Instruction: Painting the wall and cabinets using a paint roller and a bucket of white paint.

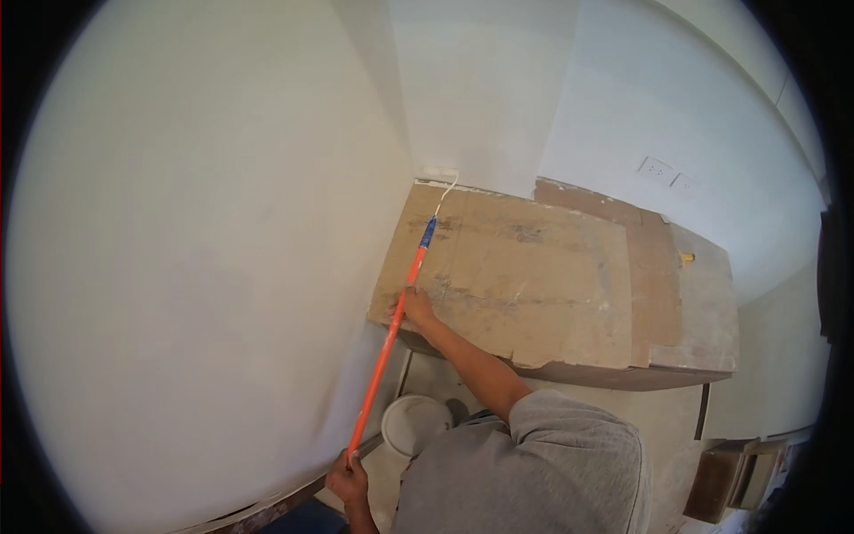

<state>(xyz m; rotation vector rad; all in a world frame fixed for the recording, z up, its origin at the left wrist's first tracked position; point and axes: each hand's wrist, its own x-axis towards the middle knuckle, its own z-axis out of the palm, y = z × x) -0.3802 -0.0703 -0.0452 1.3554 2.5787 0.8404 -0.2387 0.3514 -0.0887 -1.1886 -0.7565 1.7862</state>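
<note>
Both my hands hold an orange extension pole [375,384] that slants up and away from me. My left hand [348,477] is wrapped around its lower end, close to the left wall. Farther up, my right hand [415,308] grips the shaft above the cardboard. A blue handle section [428,233] tops the pole, and a bent wire roller frame [448,192] runs from it. The white paint roller [438,172] lies against the base of the back wall [477,120], just above the cardboard's far edge.
Stained cardboard [534,280] covers most of a raised bench [707,320]. A yellow-handled brush [686,258] rests at its right. Wall sockets [657,171] are above. A white bucket [417,425] stands on the floor beside me; brown boxes [720,480] are lower right. The left wall [220,233] is close.
</note>
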